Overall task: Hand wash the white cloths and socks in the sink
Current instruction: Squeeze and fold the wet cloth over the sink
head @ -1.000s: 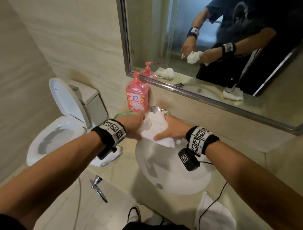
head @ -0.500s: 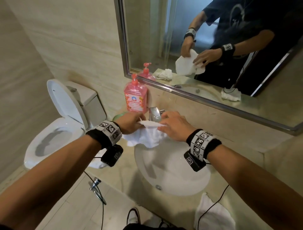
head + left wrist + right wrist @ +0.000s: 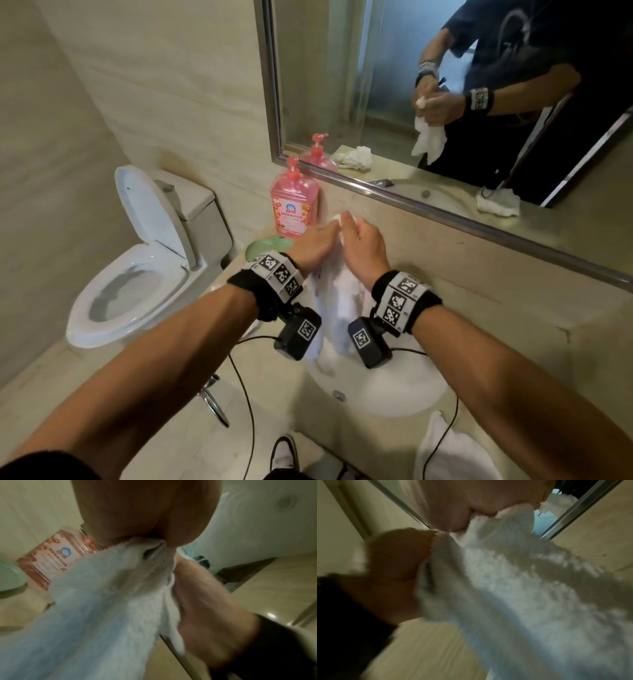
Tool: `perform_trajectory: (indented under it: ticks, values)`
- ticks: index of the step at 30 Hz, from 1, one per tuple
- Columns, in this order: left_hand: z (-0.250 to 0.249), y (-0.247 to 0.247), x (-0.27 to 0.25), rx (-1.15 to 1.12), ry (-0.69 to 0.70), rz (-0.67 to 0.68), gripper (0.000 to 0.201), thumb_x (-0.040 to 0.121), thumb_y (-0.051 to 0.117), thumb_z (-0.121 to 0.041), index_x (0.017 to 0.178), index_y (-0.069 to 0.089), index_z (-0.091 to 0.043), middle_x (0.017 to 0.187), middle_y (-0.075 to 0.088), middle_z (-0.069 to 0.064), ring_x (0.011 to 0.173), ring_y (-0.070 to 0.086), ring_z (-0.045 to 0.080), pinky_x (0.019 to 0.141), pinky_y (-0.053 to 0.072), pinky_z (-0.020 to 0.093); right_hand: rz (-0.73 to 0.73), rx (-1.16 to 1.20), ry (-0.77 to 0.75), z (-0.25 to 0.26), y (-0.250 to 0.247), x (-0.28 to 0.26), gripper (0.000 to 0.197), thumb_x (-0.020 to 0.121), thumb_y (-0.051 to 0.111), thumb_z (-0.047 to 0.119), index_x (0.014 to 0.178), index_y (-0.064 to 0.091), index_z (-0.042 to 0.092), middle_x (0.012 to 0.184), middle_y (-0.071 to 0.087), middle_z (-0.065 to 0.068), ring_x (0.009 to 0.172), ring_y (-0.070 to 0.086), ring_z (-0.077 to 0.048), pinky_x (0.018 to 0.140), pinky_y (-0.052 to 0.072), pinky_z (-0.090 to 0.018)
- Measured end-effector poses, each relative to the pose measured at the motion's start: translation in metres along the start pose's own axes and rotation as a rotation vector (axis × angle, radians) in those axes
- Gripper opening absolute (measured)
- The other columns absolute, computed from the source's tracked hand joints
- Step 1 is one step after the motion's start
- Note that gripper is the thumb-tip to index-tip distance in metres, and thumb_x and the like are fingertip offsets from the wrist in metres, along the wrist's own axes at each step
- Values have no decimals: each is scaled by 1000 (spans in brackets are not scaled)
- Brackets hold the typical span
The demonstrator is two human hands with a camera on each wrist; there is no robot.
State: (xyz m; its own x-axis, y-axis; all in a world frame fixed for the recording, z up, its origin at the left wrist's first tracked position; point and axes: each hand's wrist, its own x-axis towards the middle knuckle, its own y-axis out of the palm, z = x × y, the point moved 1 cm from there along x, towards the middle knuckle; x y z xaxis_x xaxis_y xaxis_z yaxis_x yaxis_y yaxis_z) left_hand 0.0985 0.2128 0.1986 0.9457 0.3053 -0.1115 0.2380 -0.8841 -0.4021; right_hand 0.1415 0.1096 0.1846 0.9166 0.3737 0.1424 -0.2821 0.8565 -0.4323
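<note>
Both hands are pressed together above the sink point(image 3: 394, 397) and hold one white cloth point(image 3: 342, 301) by its top end. My left hand point(image 3: 327, 231) grips it from the left, my right hand point(image 3: 354, 228) from the right. The cloth hangs straight down between my wrists into the basin. In the left wrist view the cloth point(image 3: 102, 601) runs from under my left palm point(image 3: 150, 513), with the right hand point(image 3: 205, 608) against it. The right wrist view shows the cloth point(image 3: 522, 595) bunched under my right hand point(image 3: 479, 504). The tap is hidden behind my hands.
A pink soap bottle point(image 3: 294, 209) stands at the wall left of the sink, a green soap dish point(image 3: 267, 246) in front of it. Another white cloth point(image 3: 445, 455) lies on the counter's near right. A toilet point(image 3: 137, 274) with raised lid stands left. The mirror point(image 3: 445, 102) hangs above.
The cloth was held spread out flat between my hands; now my hands have come together and lifted, and the cloth hangs gathered below them.
</note>
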Motion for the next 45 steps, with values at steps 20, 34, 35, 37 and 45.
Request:
perform_trajectory:
  ticks: [20, 34, 35, 37, 45]
  values:
    - [45, -68, -11, 359, -37, 281, 23, 97, 58, -39, 89, 66, -19, 80, 70, -1, 61, 65, 15, 59, 56, 32, 425, -257, 130, -61, -61, 11, 31, 90, 71, 38, 80, 66, 9, 69, 60, 1, 64, 56, -12, 62, 41, -29]
    - [-8, -8, -7, -66, -89, -19, 43, 103, 37, -43, 79, 59, -15, 89, 64, 17, 74, 61, 24, 69, 50, 30, -25, 174, 200, -5, 13, -10, 50, 97, 51, 55, 76, 67, 13, 54, 64, 9, 48, 59, 3, 39, 39, -12]
    - [-7, -7, -9, -66, -92, 2, 41, 103, 37, -41, 79, 59, -15, 92, 64, 19, 77, 62, 27, 72, 53, 34, -31, 174, 206, -7, 12, -8, 50, 98, 50, 55, 79, 68, 12, 57, 67, 10, 53, 62, 1, 44, 44, -14]
    - [-2, -2, -14, -136, -128, 124, 42, 101, 43, -40, 93, 65, -6, 106, 66, 28, 94, 66, 41, 91, 55, 49, -28, 131, 265, -9, 1, 3, 50, 98, 50, 53, 98, 71, 8, 84, 75, 2, 80, 68, -16, 67, 54, -24]
    - [35, -50, -15, 978, 55, 395, 34, 81, 69, -37, 107, 64, -16, 109, 68, 6, 100, 61, 27, 91, 49, 33, 529, -341, -155, -17, -37, 9, 45, 79, 77, 51, 106, 69, 16, 99, 74, 2, 86, 66, -12, 74, 51, -26]
